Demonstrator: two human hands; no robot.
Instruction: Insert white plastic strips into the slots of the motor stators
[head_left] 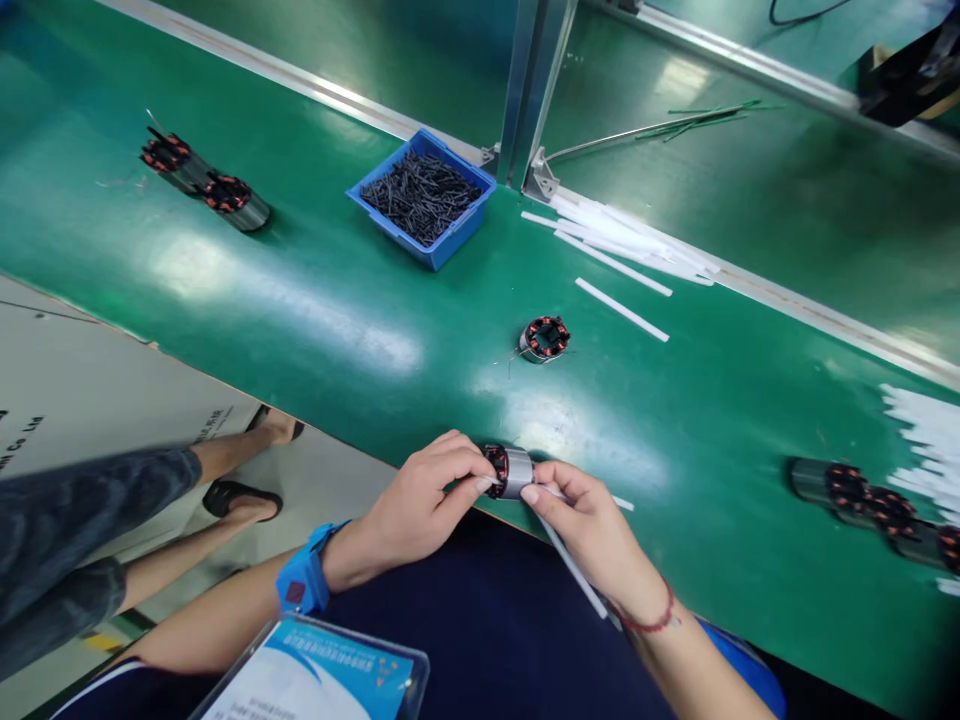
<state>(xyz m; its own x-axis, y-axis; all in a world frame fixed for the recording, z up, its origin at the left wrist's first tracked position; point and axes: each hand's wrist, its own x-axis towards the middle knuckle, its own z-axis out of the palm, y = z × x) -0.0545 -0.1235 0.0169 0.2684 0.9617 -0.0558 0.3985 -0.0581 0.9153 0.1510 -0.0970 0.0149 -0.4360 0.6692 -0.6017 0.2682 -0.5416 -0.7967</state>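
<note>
A motor stator [517,472] with a steel body and copper windings lies on its side at the table's front edge, between my two hands. At its left, winding end, my left hand [427,495] is closed, thumb and forefinger pinching the end of a thin white strip. My right hand [589,515] is closed at the stator's other end, its thumb and fingers around white strips [574,570] that hang down toward my lap. How far a strip runs inside the stator is hidden. Another stator [545,340] stands upright just beyond, with thin wires sticking out.
A blue bin [450,245] of short black pieces stands at the back. White strips [622,240] lie to its right, by a metal post [529,90]. More stators rest at the left [240,205] and right [817,482]. Another person's legs [97,520] show at left.
</note>
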